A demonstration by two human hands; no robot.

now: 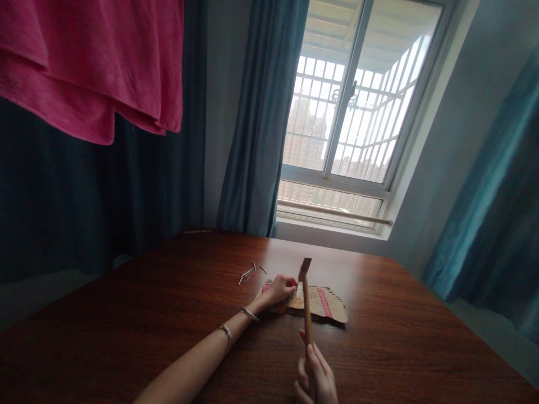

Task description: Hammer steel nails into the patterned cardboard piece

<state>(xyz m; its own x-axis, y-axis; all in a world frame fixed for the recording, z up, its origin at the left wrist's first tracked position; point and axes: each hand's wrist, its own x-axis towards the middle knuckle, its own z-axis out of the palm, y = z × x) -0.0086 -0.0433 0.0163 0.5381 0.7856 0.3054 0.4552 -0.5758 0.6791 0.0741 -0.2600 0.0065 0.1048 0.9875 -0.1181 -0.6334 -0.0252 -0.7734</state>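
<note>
My right hand (pixel 316 375) is wrapped round the wooden handle of a hammer (pixel 308 314). The hammer stands nearly upright in view, its head just right of my left fingertips. My left hand (pixel 284 289) is closed in a pinch on a thin nail (pixel 298 284), mostly hidden by the fingers and the hammer head. Beneath that hand lies a flat tan piece of cardboard (pixel 334 306) with pink bands, many small dark marks and a ragged edge. Several loose nails (pixel 248 274) lie on the table, left of and beyond my left hand.
The brown wooden table (pixel 168 325) reaches to the wall below a barred window (pixel 337 112). Blue curtains (pixel 261 123) hang beside the window, and a pink cloth (pixel 126 67) hangs at upper left. Two bracelets (pixel 250 314) circle my left wrist and forearm.
</note>
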